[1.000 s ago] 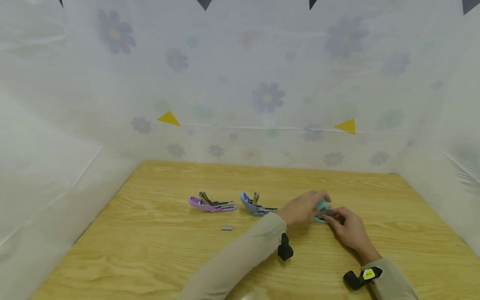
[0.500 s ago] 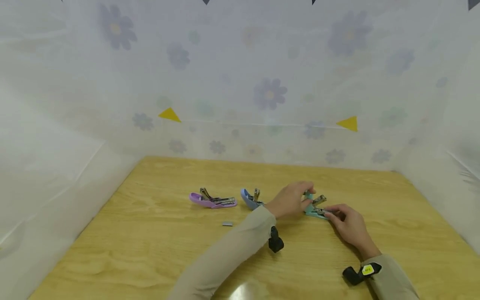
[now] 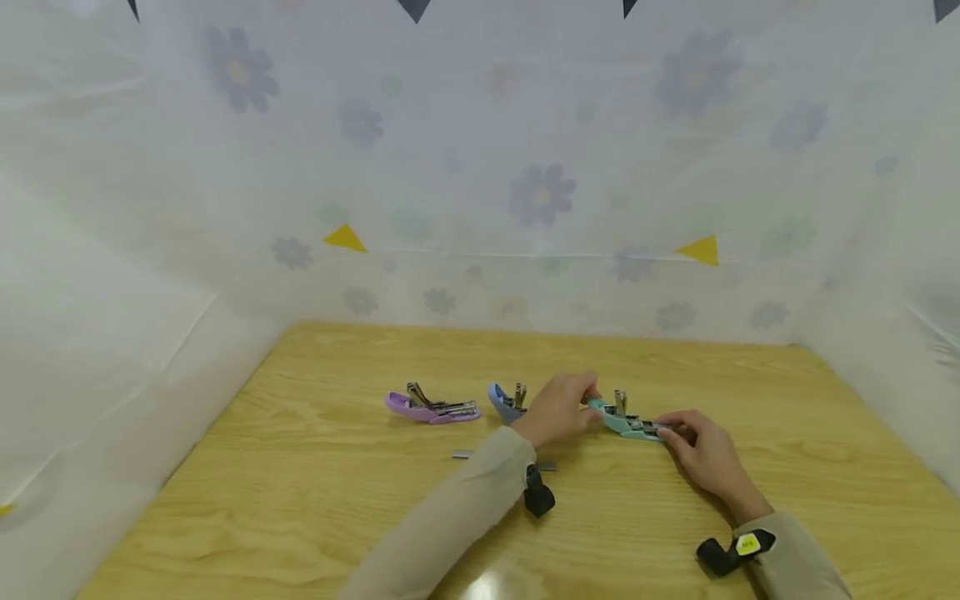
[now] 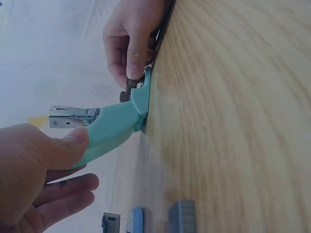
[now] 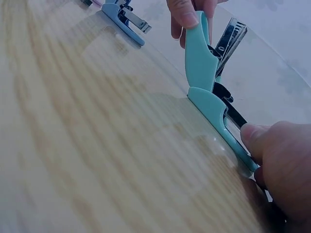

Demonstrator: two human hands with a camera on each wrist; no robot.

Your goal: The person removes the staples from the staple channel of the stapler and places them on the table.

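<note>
A teal stapler (image 3: 628,424) lies swung open on the wooden table (image 3: 315,500), right of centre. My left hand (image 3: 587,402) pinches the far end of its teal cover (image 4: 114,128), thumb on top and fingers underneath. The steel magazine (image 4: 73,116) sticks up between cover and base. My right hand (image 3: 672,431) grips the other end, holding the teal base (image 5: 218,121) down against the wood. In the right wrist view the cover (image 5: 199,53) stands up from the hinge, with the left hand's fingertips (image 5: 187,14) at its top.
A blue stapler (image 3: 507,401) and a purple stapler (image 3: 433,408), both open, lie in a row left of the teal one. Two small grey staple strips (image 3: 461,454) (image 3: 547,466) rest on the wood nearer me. White flowered sheeting (image 3: 540,196) walls the table on three sides.
My left hand swung the teal cover up and back to the left, so the stapler now lies spread open. The right hand kept its hold on the base.
</note>
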